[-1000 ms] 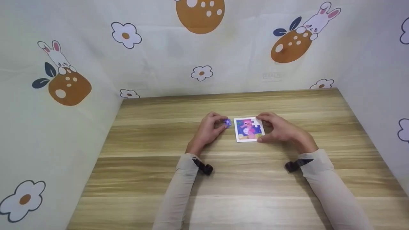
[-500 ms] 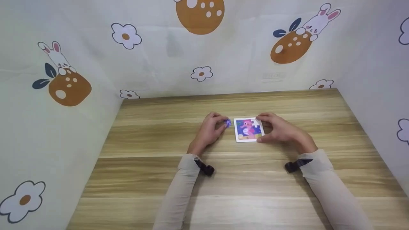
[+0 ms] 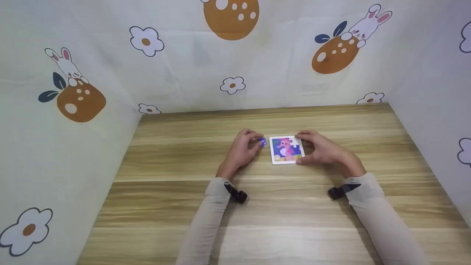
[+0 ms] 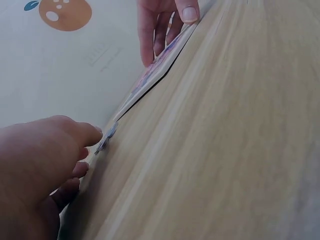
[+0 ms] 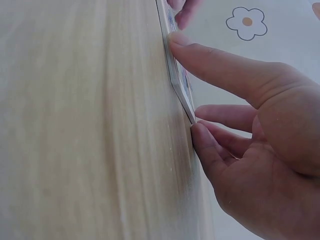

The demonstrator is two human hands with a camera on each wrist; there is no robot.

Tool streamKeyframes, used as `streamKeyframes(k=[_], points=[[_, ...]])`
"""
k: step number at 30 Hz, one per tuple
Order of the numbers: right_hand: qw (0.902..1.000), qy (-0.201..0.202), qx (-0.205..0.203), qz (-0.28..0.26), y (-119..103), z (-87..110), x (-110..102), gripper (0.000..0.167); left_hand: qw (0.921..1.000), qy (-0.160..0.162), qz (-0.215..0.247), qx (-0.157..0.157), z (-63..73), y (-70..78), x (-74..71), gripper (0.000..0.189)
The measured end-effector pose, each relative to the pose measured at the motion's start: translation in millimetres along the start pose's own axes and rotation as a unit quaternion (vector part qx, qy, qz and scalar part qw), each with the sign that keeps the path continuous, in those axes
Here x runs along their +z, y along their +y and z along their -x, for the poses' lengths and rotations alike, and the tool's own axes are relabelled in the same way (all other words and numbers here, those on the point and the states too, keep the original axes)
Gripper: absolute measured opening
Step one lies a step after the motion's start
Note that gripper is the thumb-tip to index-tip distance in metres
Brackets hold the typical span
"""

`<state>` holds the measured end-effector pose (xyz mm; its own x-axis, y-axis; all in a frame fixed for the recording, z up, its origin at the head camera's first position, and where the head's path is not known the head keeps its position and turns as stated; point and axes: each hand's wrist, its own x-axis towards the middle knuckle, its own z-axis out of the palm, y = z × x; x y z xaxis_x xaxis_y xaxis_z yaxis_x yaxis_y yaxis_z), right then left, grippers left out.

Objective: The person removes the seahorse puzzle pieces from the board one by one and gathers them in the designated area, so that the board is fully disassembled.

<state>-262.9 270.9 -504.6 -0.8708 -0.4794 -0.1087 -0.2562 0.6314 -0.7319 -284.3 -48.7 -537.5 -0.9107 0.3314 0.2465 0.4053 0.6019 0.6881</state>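
On the table lies a square jigsaw puzzle (image 3: 282, 151) in a white frame, with a pink seahorse on a blue ground. A white gap shows in its upper right part. My left hand (image 3: 241, 149) pinches a small blue-purple puzzle piece (image 3: 262, 142) just left of the frame, apart from it. In the left wrist view the piece (image 4: 107, 137) is low, close to the tabletop, beside the thumb. My right hand (image 3: 320, 148) grips the frame at its right side, thumb at the near corner and fingers at the far one. The right wrist view shows the thumb resting on the frame's rim (image 5: 172, 75).
The wood-grain table (image 3: 206, 206) extends on all sides of the puzzle. Pale cloth walls (image 3: 184, 70) with printed flowers and rabbits stand behind and at both sides. A black wrist camera sits on each sleeve (image 3: 217, 191).
My left hand and forearm have shifted very slightly to the right, and the piece has turned a little between the fingers. The right hand and the puzzle stay put.
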Motion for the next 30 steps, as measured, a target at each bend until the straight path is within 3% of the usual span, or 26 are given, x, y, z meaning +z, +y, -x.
streamKeyframes(k=[5, 13, 19, 26, 30], points=[[0.9999, 0.0, -0.006, -0.011, 0.5, -0.4, 0.1, 0.099, 0.9996, 0.01, -0.023, 0.011, -2.1, 11.4, 6.6, 0.029], [0.9987, 0.028, -0.019, -0.039, 1.7, -3.0, 1.3, 0.081, 0.9974, -0.043, -0.029, 0.049, -2.8, 33.0, 26.1, 0.037], [0.9984, 0.041, -0.011, -0.037, 2.0, -5.3, 1.9, 0.077, 0.9961, -0.039, -0.035, 0.071, -5.2, 41.0, 38.6, 0.035], [0.9989, 0.039, -0.007, -0.023, 3.2, -7.3, 1.6, 0.08, 0.9975, -0.042, -0.014, 0.055, -14.2, 46.3, 49.1, 0.039], [0.9987, 0.037, -0.008, -0.033, 2.5, -8.0, 1.8, 0.079, 0.9975, -0.046, -0.026, 0.046, -16.9, 50.0, 53.1, 0.042]])
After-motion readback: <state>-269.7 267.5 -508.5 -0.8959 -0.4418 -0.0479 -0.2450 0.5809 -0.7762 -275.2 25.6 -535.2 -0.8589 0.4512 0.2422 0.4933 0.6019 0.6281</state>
